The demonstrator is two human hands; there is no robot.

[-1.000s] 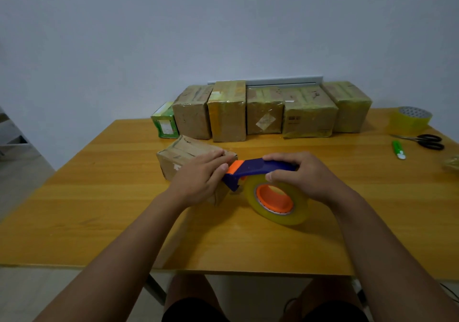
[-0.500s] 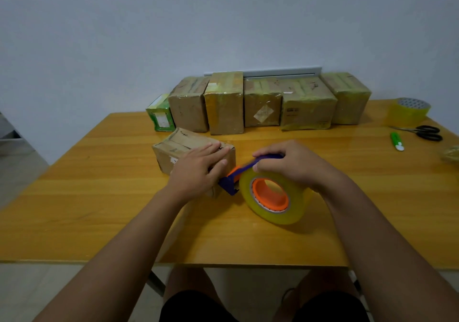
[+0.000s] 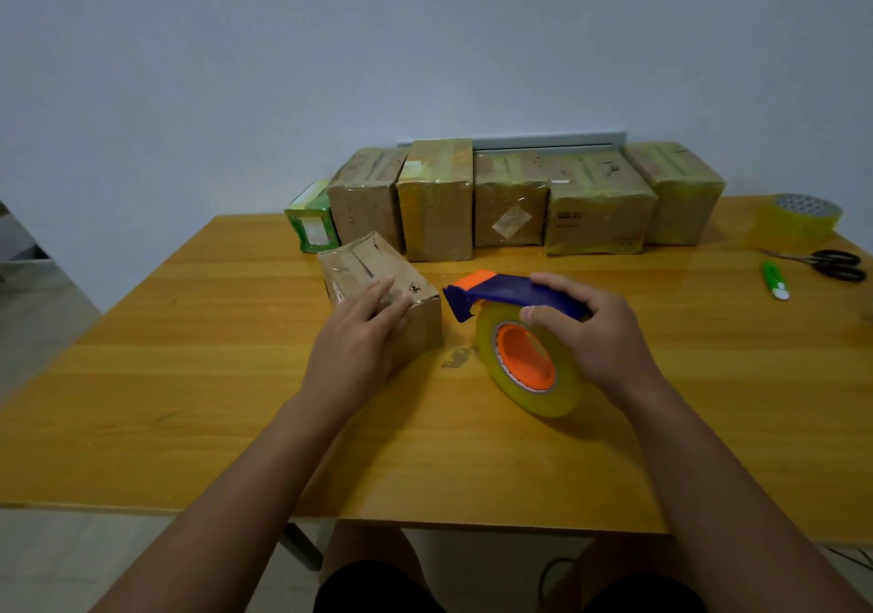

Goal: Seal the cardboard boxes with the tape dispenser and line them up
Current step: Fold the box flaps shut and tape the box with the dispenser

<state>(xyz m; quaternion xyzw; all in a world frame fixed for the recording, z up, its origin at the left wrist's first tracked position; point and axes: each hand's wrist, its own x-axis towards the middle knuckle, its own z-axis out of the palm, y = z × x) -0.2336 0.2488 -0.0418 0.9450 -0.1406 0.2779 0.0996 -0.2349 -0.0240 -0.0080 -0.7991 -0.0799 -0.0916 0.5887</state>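
Two hands are working on the wooden table. We see the left hand lying flat, with straight fingers, on top of the small cardboard box, which stands near the middle of the table and is turned at an angle. The right hand grips the tape dispenser: its fingers curl over the blue handle and the thumb presses on the yellow tape roll with the orange core. We see the dispenser's orange and blue head just beside the right end of the box; it is apart from the box, with a small gap between them.

Behind them, a row of boxes wrapped in tape stands side by side along the far edge of the table, against the wall, with a small green box at its left end. At the far right of the table we see a spare tape roll, black scissors and a green utility knife.
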